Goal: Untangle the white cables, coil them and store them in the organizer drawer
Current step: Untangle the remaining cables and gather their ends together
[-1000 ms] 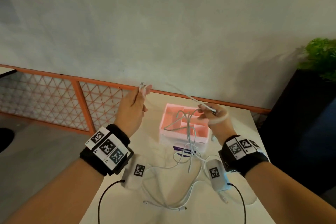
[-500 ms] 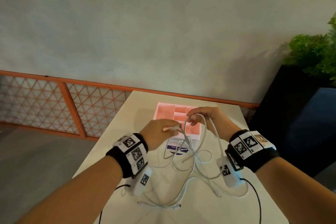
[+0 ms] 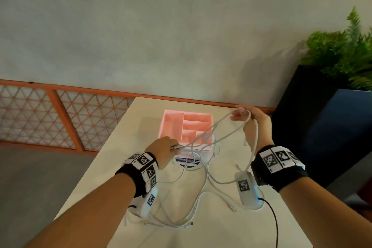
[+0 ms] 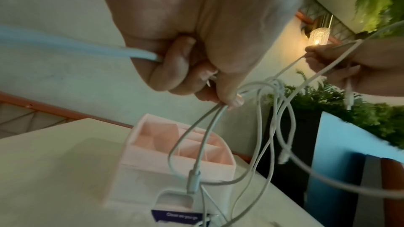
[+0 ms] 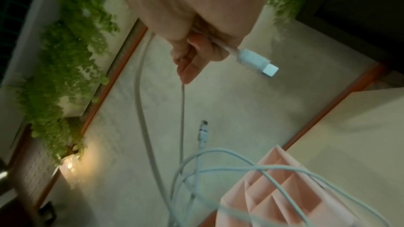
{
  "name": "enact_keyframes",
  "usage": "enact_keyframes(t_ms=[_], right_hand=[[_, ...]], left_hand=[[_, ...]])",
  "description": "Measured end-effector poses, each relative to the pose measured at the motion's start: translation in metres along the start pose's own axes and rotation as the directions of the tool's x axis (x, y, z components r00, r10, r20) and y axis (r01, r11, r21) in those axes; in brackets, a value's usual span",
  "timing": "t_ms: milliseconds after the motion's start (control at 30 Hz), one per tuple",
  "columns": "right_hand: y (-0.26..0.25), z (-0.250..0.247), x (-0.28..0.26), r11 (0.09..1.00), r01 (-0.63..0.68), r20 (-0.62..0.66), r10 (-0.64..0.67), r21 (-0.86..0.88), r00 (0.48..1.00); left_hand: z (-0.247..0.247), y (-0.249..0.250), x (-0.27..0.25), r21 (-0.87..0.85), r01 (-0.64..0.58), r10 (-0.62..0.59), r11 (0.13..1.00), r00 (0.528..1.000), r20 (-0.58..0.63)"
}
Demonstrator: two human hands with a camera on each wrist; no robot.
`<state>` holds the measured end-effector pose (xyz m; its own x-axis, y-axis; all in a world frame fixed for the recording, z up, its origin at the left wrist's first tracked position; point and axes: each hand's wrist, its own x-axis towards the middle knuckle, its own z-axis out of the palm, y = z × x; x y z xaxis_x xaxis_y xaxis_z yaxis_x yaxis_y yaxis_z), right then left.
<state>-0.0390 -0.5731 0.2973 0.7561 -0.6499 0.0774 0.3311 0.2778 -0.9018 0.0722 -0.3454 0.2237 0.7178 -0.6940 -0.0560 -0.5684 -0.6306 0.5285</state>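
Currently the left hand (image 3: 164,150) is pinching the white cables (image 3: 203,169) near a plug end while the right hand (image 3: 252,119) is gripping a raised loop above the desk (image 3: 112,167), beside the pink organizer drawer (image 3: 171,127). Light, limp cord, probably snagging easily; holding by the connectors looks safest.

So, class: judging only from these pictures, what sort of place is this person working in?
Probably a patio or lounge corner, not a workshop; indoors or outdoors is unclear. A plain white table stands against a grey plaster wall with an orange lattice railing, beside a dark planter of ferns.
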Motion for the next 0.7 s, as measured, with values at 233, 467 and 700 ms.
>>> enact_keyframes(t_ms=[233, 467, 700], right_hand=[[-0.021, -0.035, 0.004, 0.971, 0.208, -0.201, -0.229, -0.121, 0.952], [-0.031, -0.026, 0.000, 0.962, 0.081, 0.002, -0.083, -0.262, 0.997], [-0.030, 0.002, -0.019, 0.852, 0.293, 0.381, -0.122, -0.433, 0.917]], left_hand=[[-0.002, -0.042, -0.005, 0.212, 0.152, -0.172, 0.965, 0.982, 0.078], [-0.005, -0.051, -0.008, 0.022, 0.247, -0.244, 0.969, 0.966, -0.082], [-0.006, 0.015, -0.003, -0.756, 0.244, -0.234, 0.607, 0.964, 0.124]])
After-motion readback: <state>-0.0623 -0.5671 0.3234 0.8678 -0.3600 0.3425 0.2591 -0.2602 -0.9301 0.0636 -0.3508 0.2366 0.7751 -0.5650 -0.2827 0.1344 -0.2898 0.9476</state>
